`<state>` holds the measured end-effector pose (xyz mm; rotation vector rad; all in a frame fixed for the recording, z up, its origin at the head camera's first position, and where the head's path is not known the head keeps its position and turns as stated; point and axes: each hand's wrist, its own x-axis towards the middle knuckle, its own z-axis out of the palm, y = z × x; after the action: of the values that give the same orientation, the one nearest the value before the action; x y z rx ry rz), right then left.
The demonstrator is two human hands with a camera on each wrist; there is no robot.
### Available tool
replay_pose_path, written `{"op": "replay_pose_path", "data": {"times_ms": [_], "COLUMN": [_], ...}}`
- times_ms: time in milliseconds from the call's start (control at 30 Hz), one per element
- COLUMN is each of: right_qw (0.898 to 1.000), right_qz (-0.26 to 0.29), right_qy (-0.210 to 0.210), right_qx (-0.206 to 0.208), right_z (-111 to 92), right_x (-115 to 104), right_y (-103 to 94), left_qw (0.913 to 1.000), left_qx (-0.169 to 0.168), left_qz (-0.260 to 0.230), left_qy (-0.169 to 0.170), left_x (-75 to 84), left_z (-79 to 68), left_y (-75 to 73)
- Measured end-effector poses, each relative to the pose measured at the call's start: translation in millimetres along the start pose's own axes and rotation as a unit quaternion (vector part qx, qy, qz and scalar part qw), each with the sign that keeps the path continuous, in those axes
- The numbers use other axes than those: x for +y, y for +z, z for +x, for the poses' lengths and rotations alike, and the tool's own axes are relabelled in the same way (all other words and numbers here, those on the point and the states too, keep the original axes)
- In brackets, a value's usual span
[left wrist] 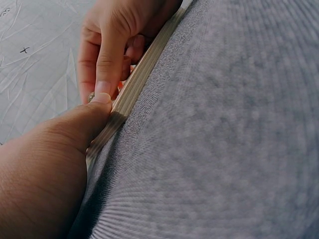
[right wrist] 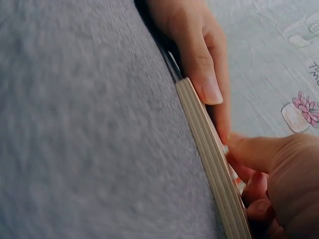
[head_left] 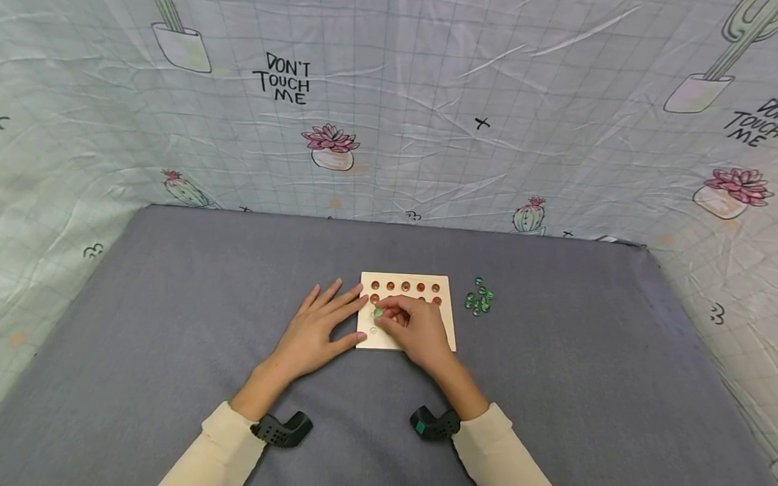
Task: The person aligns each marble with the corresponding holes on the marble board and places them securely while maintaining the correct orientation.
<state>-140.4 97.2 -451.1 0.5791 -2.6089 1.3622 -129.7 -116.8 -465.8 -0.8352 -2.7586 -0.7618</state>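
Observation:
A pale wooden board (head_left: 449, 325) with rows of round hollows lies on the grey cloth. Orange glass beads (head_left: 406, 286) fill its far row, and more show in the row below, partly hidden by the right hand. My right hand (head_left: 417, 331) pinches a green glass bead (head_left: 378, 313) between thumb and fingertips, over the board's left part. Fingers spread, my left hand (head_left: 321, 327) rests at the board's left edge, its thumb on the near left corner. In the left wrist view the left thumb (left wrist: 79, 122) overlaps the board's plywood edge (left wrist: 137, 82).
A loose cluster of green glass beads (head_left: 478, 300) lies on the cloth just right of the board. Grey cloth (head_left: 229, 264) covers the table. Behind and at both sides hangs a printed curtain (head_left: 400, 163). Each wrist wears a black camera band (head_left: 282, 428).

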Motion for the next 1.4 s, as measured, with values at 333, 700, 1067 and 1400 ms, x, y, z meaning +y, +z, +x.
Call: {"op": "replay_pose_path", "data": {"times_ms": [333,700,1067,1400], "right_qw": [0.998,0.995,0.994,0.993], "right_qz": [-0.059,-0.094,-0.106,-0.109], "right_qy": [-0.016,-0.027,-0.032,-0.039], "right_qx": [0.013,0.014,0.014,0.015], "right_z": [-1.5,-2.1,-2.3,-4.4], "right_x": [-2.0,-2.1,-2.8,0.5], "right_y": [7.1,6.4,4.6,4.6], "left_qw": [1.0,0.9999,1.0,1.0], "left_qx": [-0.003,-0.004,0.003,0.003], "left_qz": [-0.007,-0.008,-0.009,-0.004], "left_qy": [-0.003,-0.006,-0.001,-0.003], "left_x": [-1.0,-0.3,0.0,3.1], "left_z": [-2.8,-1.9,-0.6,-2.2], "left_y": [-0.3,1.0,2.3,3.3]}}
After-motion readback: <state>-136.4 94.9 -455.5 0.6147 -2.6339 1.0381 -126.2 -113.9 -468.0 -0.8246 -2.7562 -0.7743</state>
